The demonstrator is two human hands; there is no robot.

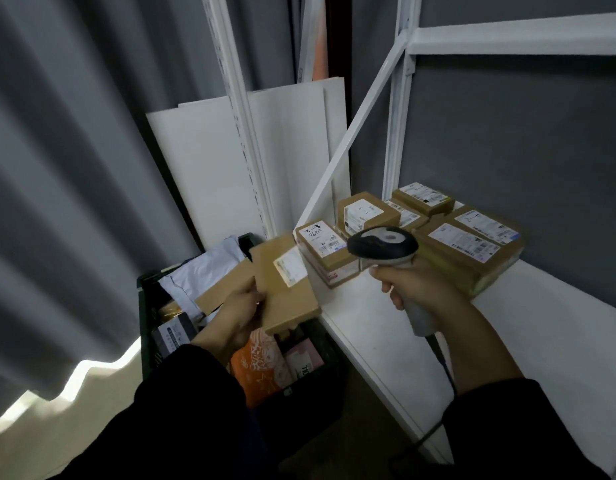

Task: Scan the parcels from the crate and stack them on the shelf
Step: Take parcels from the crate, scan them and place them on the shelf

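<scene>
My left hand grips a flat brown cardboard parcel by its lower left edge, holding it above the dark crate, white label facing up. My right hand is closed around the handle of a grey barcode scanner, whose head points left toward the parcel's label. Several labelled brown parcels lie stacked on the white shelf just behind the scanner. The crate holds a white mailer bag, an orange packet and other parcels.
White shelf uprights and a diagonal brace rise left of the stacked parcels. White boards lean against the wall behind the crate. A grey curtain hangs at the left. An upper shelf beam crosses overhead.
</scene>
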